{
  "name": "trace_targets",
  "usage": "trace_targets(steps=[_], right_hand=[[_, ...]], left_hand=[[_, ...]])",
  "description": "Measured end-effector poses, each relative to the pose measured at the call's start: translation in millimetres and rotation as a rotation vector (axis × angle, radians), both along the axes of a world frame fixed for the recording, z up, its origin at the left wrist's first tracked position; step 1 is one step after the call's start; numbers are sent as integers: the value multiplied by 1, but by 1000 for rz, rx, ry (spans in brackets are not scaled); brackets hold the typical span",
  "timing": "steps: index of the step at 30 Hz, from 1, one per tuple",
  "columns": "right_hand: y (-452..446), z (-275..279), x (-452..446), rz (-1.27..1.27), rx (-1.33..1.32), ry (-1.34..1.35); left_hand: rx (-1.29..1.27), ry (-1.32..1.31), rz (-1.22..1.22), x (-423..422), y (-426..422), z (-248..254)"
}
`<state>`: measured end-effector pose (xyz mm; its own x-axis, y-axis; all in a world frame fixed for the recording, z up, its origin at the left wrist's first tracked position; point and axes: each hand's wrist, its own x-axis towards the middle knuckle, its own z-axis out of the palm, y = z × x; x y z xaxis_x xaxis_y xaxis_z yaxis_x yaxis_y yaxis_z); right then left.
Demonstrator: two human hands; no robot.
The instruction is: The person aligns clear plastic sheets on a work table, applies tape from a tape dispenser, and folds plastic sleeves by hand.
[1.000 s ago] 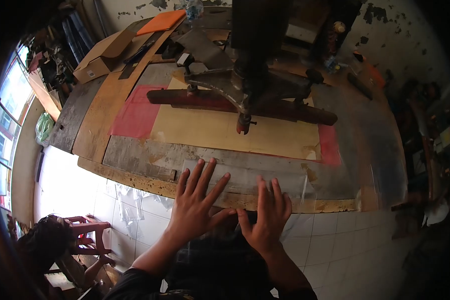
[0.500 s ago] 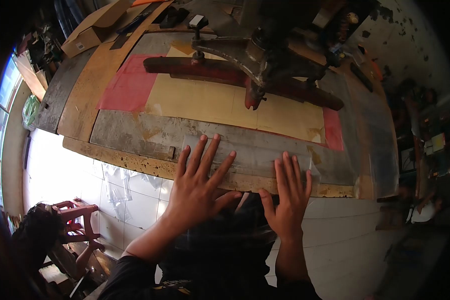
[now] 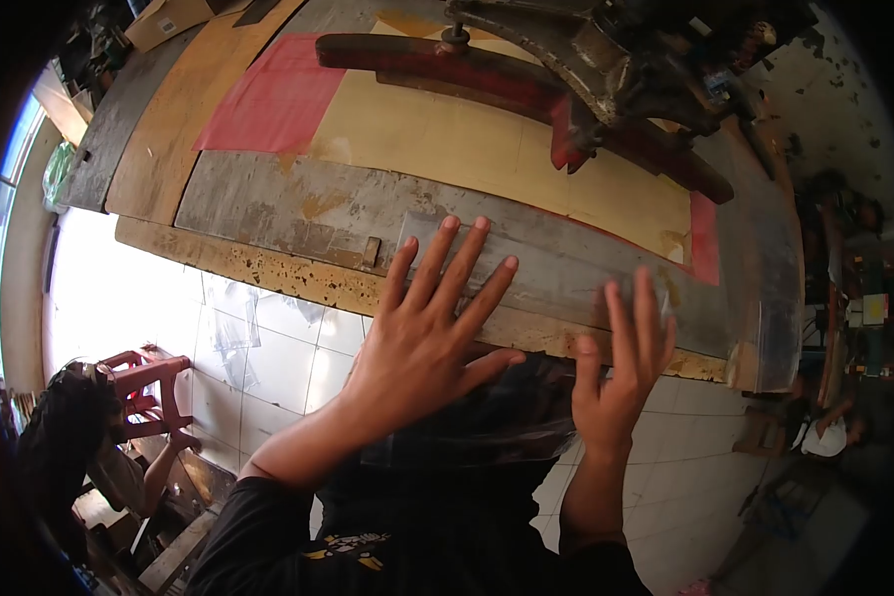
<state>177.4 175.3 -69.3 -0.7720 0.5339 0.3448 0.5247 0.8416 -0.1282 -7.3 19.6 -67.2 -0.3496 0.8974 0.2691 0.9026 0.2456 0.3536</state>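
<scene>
My left hand [image 3: 422,333] lies flat with fingers spread on a clear plastic sheet [image 3: 546,266] at the front edge of the work table. Part of this plastic hangs over the edge in front of my dark shirt. To the right, my right hand [image 3: 621,382] is open, its fingertips blurred over the sheet's right end; whether they touch it I cannot tell. Beyond both hands, a long dark red bar [image 3: 447,81] on a metal machine arm [image 3: 586,70] stands above a yellow sheet [image 3: 437,139] with a red piece [image 3: 268,94] at its left end.
A small metal block [image 3: 371,251] sits on the table left of my left hand. A cardboard box [image 3: 169,22] is at the back left. Beside a red stool [image 3: 149,387], another person sits at lower left. Clear plastic pieces [image 3: 230,313] lie on the tiled floor.
The view has shifted, so the table and machine appear higher. My right hand has moved right along the plastic, its fingers now blurred. My left hand remains spread on the plastic.
</scene>
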Motion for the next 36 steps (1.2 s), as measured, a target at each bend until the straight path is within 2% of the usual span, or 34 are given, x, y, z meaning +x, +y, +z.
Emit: trace_targets(steps=[2, 4, 6, 11, 13, 14, 15, 17, 18, 20, 22, 24, 26, 27, 28, 30, 31, 32, 34, 35, 36], right_hand=[[-3, 2, -7, -20, 112, 364], [0, -6, -10, -40, 169, 364], [6, -11, -13, 31, 30, 61], [7, -20, -17, 30, 67, 132], [6, -28, -27, 63, -58, 567], [6, -34, -31, 61, -59, 571], [5, -40, -34, 116, -103, 748], [8, -37, -24, 163, -142, 934], [12, -27, -6, 180, 35, 450], [13, -25, 2, 189, 194, -33], [9, -37, -9, 188, -39, 694], [8, -38, -18, 196, -52, 964], [2, -17, -7, 29, 0, 161], [1, -17, -10, 60, -74, 319], [0, -19, -10, 55, -68, 322], [0, -21, -13, 97, -25, 734], [-3, -15, -7, 28, 88, 561], [-2, -14, -4, 37, 82, 561], [1, -12, 3, 25, 0, 12], [-1, -11, 4, 31, -83, 163], [-2, -13, 3, 32, -85, 164]], left_hand=[[-1, -13, 6, -1, 1, 0], [3, -25, 3, -1, 1, 0], [8, -22, 8, -1, 1, -1], [10, -19, 23, 1, 1, -1], [29, -11, 26, 1, 1, -1], [27, -8, 24, 1, 1, -1], [29, -9, 29, 2, 1, -1], [31, -4, 25, 2, 3, -2], [31, 4, 30, 3, 3, -3], [26, 16, 35, 2, 2, -3], [29, 18, 34, 2, 2, -2], [26, 22, 36, 2, 1, -1], [27, 24, 31, 3, 2, -2], [32, 27, 35, 3, 2, -3], [40, 34, 40, 3, 2, -4], [40, 36, 45, 2, 3, -3], [43, 26, 43, 2, 3, -3], [43, 15, 42, 3, 2, -3], [42, 16, 48, 4, 1, -4], [48, 22, 45, 3, 2, -4], [47, 23, 45, 3, 2, -4]])
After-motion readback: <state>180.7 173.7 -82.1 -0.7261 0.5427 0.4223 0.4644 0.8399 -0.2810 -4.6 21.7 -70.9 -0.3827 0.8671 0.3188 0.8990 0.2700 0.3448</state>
